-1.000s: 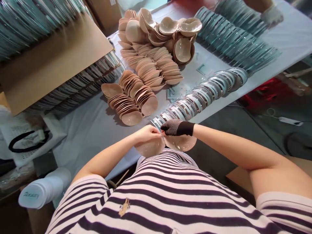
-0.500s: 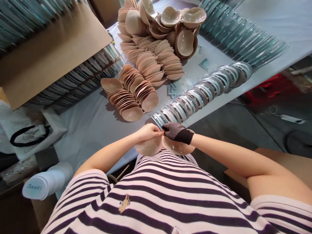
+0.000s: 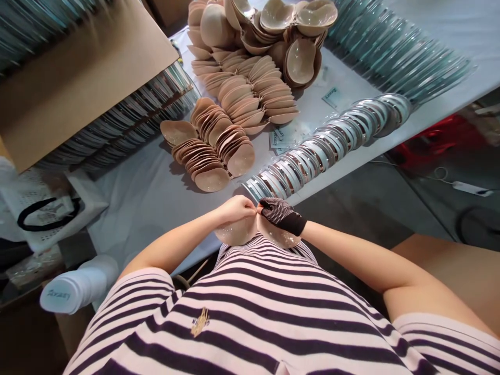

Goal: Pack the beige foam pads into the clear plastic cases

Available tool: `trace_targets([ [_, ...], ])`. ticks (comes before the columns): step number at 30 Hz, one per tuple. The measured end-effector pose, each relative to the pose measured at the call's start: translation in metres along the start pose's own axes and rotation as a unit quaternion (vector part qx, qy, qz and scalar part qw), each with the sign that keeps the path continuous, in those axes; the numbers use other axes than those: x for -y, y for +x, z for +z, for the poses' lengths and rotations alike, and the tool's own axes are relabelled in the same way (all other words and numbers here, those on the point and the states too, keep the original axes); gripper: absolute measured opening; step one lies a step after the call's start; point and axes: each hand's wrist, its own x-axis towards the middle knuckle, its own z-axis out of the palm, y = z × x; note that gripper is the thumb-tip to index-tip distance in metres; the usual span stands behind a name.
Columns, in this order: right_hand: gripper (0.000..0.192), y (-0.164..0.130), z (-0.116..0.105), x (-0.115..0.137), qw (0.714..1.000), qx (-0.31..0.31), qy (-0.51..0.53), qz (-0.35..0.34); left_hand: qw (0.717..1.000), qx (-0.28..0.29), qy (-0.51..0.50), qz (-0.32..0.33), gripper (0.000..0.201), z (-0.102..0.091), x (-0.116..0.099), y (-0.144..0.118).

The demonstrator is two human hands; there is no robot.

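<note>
A beige adhesive bra [image 3: 237, 233] with two shiny cups hangs against the striped shirt, at the table's near edge. My bare left hand [image 3: 239, 209] pinches it at the middle, between the cups. Close beside it, my right hand [image 3: 279, 212], in a dark dotted glove with bare fingertips, pinches the same joint from the other side. The fingertips of both hands nearly meet, and the clasp between them is too small to make out. Just beyond my hands begins a long row of round clear packs [image 3: 312, 156] with silvery rims.
Nested rows of beige bras [image 3: 213, 146] lie on the white-covered table [image 3: 133, 203], with a heap of cups [image 3: 269, 31] behind. Clear plastic shells [image 3: 394, 52] line the back right. A cardboard sheet [image 3: 89, 78] separates stacked shells at left. White round lids [image 3: 62, 293] stand at lower left.
Both hands stay pinched at the bra's middle and have shifted very slightly left. The view has moved a little; the things on the table stay in place.
</note>
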Motion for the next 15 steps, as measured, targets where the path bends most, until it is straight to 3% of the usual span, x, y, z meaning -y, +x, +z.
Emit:
trace_targets([
  [8, 0.022, 0.005, 0.011, -0.005, 0.99, -0.101, 0.103, -0.004, 0.999, 0.01, -0.032, 0.02, 0.023, 0.014, 0.006, 0.011],
  [11, 0.025, 0.008, -0.01, -0.01, 0.992, -0.098, 0.079, -0.005, 0.994, 0.031, -0.108, -0.009, 0.025, 0.003, 0.005, 0.011],
  [15, 0.023, 0.013, -0.048, -0.011, 0.996, -0.061, -0.026, -0.052, 0.969, 0.156, -0.194, 0.005, 0.036, -0.014, -0.001, 0.011],
])
